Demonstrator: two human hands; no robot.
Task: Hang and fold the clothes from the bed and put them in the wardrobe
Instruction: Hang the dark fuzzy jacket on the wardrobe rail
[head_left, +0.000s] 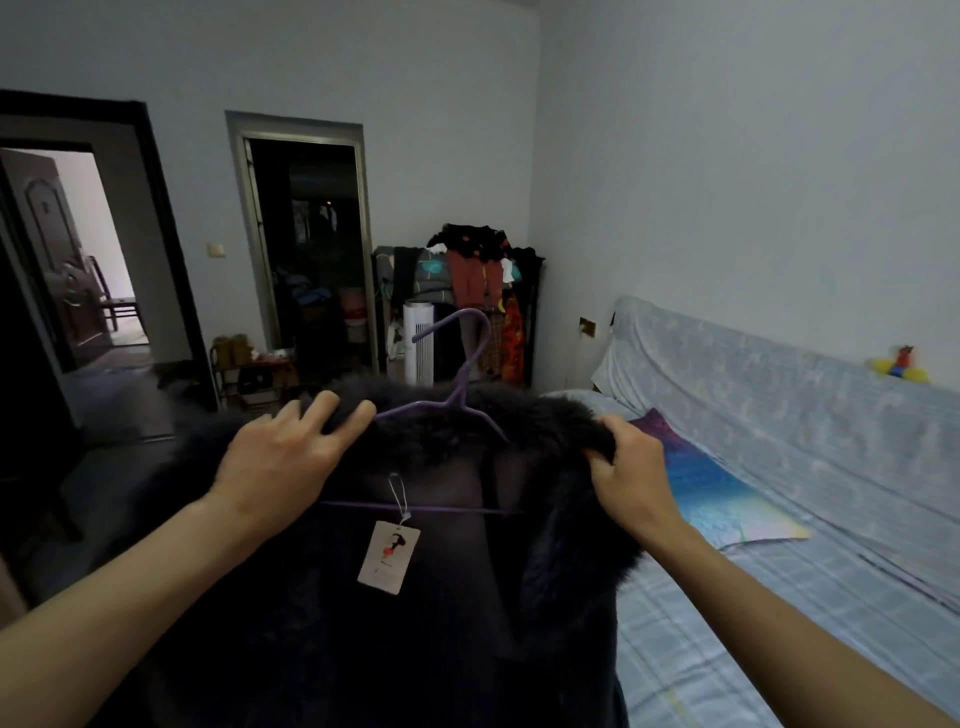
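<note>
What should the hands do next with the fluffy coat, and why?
Probably pull the fur collar up over the purple hanger's sloping arm. That arm lies on top of the fur near the right hand, which grips the collar, while the left hand lies on the other side. The hanger's bar is already inside the dark fur coat.
</note>
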